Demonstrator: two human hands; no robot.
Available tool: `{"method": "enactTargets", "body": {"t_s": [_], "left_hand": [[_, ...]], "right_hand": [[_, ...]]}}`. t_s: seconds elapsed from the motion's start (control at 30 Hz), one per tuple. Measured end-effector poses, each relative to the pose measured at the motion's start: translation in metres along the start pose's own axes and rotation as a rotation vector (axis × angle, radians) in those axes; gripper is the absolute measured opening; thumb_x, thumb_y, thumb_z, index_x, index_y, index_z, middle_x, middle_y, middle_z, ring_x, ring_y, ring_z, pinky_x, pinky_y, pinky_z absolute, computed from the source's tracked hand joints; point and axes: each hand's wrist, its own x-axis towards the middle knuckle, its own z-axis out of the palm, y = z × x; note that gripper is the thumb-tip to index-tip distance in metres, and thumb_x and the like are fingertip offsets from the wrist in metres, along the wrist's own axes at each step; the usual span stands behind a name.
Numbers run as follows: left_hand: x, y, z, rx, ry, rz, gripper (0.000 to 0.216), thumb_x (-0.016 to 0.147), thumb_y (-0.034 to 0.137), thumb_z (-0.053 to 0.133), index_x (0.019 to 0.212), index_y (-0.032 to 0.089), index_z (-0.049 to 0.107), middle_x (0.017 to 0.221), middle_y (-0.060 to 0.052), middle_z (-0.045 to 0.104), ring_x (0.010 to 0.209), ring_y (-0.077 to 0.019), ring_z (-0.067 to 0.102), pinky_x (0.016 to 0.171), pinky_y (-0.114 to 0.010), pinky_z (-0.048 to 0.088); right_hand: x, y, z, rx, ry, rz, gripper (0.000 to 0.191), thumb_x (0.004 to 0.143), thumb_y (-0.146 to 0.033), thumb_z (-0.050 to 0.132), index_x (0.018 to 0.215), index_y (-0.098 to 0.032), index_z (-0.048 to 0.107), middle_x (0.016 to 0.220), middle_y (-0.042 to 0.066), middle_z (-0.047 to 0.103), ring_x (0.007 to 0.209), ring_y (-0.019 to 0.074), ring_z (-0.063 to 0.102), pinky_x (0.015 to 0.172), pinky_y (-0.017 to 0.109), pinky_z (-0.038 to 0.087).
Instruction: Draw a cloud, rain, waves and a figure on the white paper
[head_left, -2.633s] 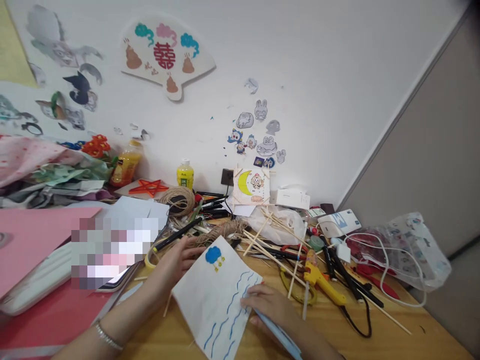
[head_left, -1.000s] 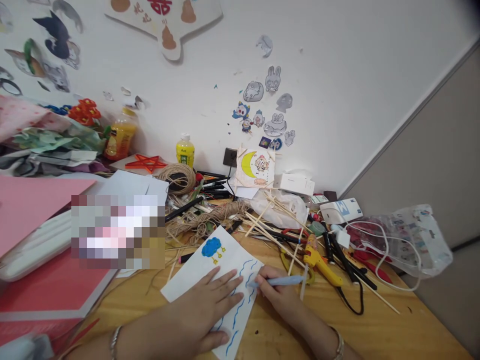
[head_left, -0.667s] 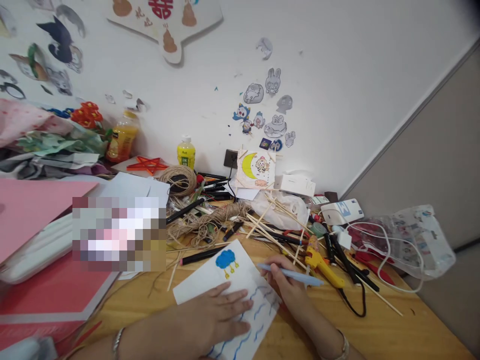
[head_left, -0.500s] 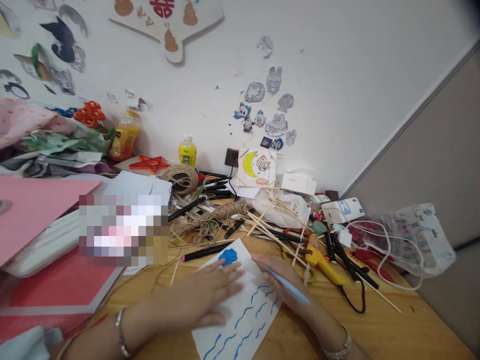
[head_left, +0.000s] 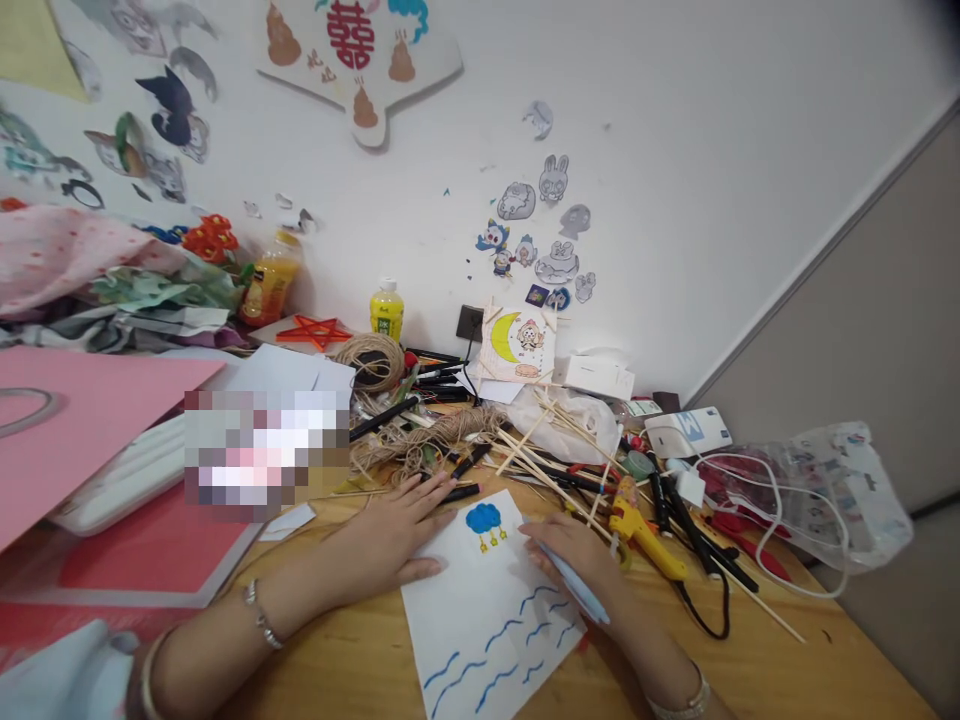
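Observation:
A white paper card (head_left: 491,610) lies on the wooden table (head_left: 352,670), with a blue cloud drawn near its top and blue wavy lines across its lower half. My left hand (head_left: 394,535) rests flat at the card's upper left corner, fingers spread, touching a black pen (head_left: 457,494). My right hand (head_left: 577,565) sits at the card's right edge, fingers closed round a light blue pen (head_left: 574,590) whose tip points down and to the right.
Wooden sticks (head_left: 551,465), twine (head_left: 435,440), dark pens, a yellow glue gun (head_left: 645,535) and cables crowd the table behind the card. Pink and red sheets (head_left: 90,440) lie at left. Two bottles (head_left: 386,310) stand by the sticker-covered wall. A plastic bag (head_left: 832,495) sits right.
The card has been turned so the cloud is at the top. My left hand slid off the card's middle to its upper left corner. My right hand stayed at the right edge with the pen.

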Motion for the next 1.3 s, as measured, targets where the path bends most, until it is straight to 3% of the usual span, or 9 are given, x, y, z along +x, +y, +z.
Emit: {"method": "enactTargets", "body": {"t_s": [0.13, 0.23, 0.33, 0.43, 0.5, 0.77, 0.97, 1.17, 1.3], "left_hand": [[0.003, 0.017, 0.003, -0.022, 0.032, -0.024, 0.054, 0.094, 0.042, 0.051, 0.142, 0.018, 0.042, 0.157, -0.015, 0.015, 0.144, -0.0345, 0.007, 0.114, -0.055, 0.016], [0.007, 0.03, 0.005, -0.062, 0.072, -0.037, 0.055, 0.092, 0.038, 0.054, 0.14, 0.014, 0.043, 0.156, -0.016, 0.016, 0.144, -0.0341, 0.011, 0.115, -0.053, 0.016], [0.009, 0.037, 0.005, -0.08, 0.053, 0.01, 0.053, 0.092, 0.031, 0.056, 0.141, 0.017, 0.042, 0.157, -0.014, 0.015, 0.144, -0.0327, 0.009, 0.115, -0.052, 0.015], [0.008, 0.038, 0.005, -0.131, 0.035, 0.079, 0.056, 0.093, 0.033, 0.055, 0.145, 0.021, 0.037, 0.157, -0.012, 0.017, 0.144, -0.0313, 0.011, 0.116, -0.052, 0.016], [0.009, 0.038, 0.004, -0.164, 0.009, 0.105, 0.055, 0.094, 0.034, 0.054, 0.145, 0.024, 0.037, 0.157, -0.01, 0.016, 0.144, -0.0317, 0.012, 0.116, -0.052, 0.015], [0.009, 0.032, 0.012, -0.236, 0.014, 0.112, 0.059, 0.095, 0.04, 0.051, 0.148, 0.024, 0.03, 0.157, -0.01, 0.016, 0.144, -0.0321, 0.011, 0.115, -0.051, 0.017], [0.007, 0.031, 0.015, -0.223, 0.034, 0.148, 0.056, 0.098, 0.035, 0.046, 0.149, 0.023, 0.028, 0.156, -0.01, 0.017, 0.144, -0.03, 0.013, 0.116, -0.049, 0.016], [0.007, 0.032, 0.012, -0.255, 0.004, 0.14, 0.058, 0.099, 0.037, 0.042, 0.151, 0.018, 0.024, 0.154, -0.011, 0.022, 0.142, -0.0276, 0.019, 0.117, -0.044, 0.017], [0.005, 0.032, 0.01, -0.247, -0.041, 0.133, 0.066, 0.097, 0.045, 0.046, 0.151, 0.017, 0.02, 0.155, -0.012, 0.015, 0.143, -0.0278, 0.015, 0.117, -0.044, 0.016]], "right_hand": [[-0.002, -0.02, 0.004, 0.168, 0.118, 0.054, 0.028, 0.093, -0.037, 0.051, 0.107, -0.025, 0.071, 0.098, 0.008, 0.072, 0.089, 0.0242, 0.064, 0.081, 0.037, 0.05], [-0.003, -0.031, 0.016, 0.373, 0.172, 0.142, 0.031, 0.091, -0.047, 0.053, 0.103, -0.023, 0.07, 0.096, 0.008, 0.07, 0.083, 0.0222, 0.064, 0.077, 0.035, 0.051], [-0.001, -0.037, 0.028, 0.592, 0.099, 0.207, 0.035, 0.084, -0.053, 0.062, 0.096, -0.021, 0.069, 0.09, 0.007, 0.069, 0.074, 0.0194, 0.063, 0.071, 0.032, 0.05], [0.002, -0.037, 0.034, 0.827, 0.024, 0.248, 0.044, 0.082, -0.061, 0.059, 0.093, -0.019, 0.067, 0.08, 0.006, 0.068, 0.062, 0.016, 0.06, 0.062, 0.03, 0.048], [0.003, -0.035, 0.036, 0.883, 0.015, 0.269, 0.044, 0.08, -0.061, 0.062, 0.093, -0.019, 0.067, 0.08, 0.005, 0.067, 0.061, 0.0152, 0.06, 0.062, 0.029, 0.047], [0.002, -0.033, 0.048, 0.765, -0.104, 0.338, 0.04, 0.074, -0.059, 0.067, 0.074, -0.02, 0.058, 0.061, -0.002, 0.055, 0.047, 0.0102, 0.046, 0.045, 0.021, 0.036], [0.0, -0.028, 0.048, 0.587, 0.011, 0.284, 0.03, 0.073, -0.048, 0.071, 0.072, -0.02, 0.061, 0.067, 0.0, 0.057, 0.062, 0.0152, 0.052, 0.056, 0.025, 0.04], [0.001, -0.026, 0.047, 0.632, -0.021, 0.337, 0.033, 0.077, -0.05, 0.066, 0.068, -0.02, 0.056, 0.059, -0.003, 0.053, 0.052, 0.0126, 0.047, 0.049, 0.024, 0.037], [0.0, -0.025, 0.048, 0.509, 0.041, 0.302, 0.035, 0.076, -0.05, 0.066, 0.062, -0.02, 0.054, 0.058, -0.002, 0.052, 0.054, 0.0134, 0.047, 0.05, 0.024, 0.036]]}}
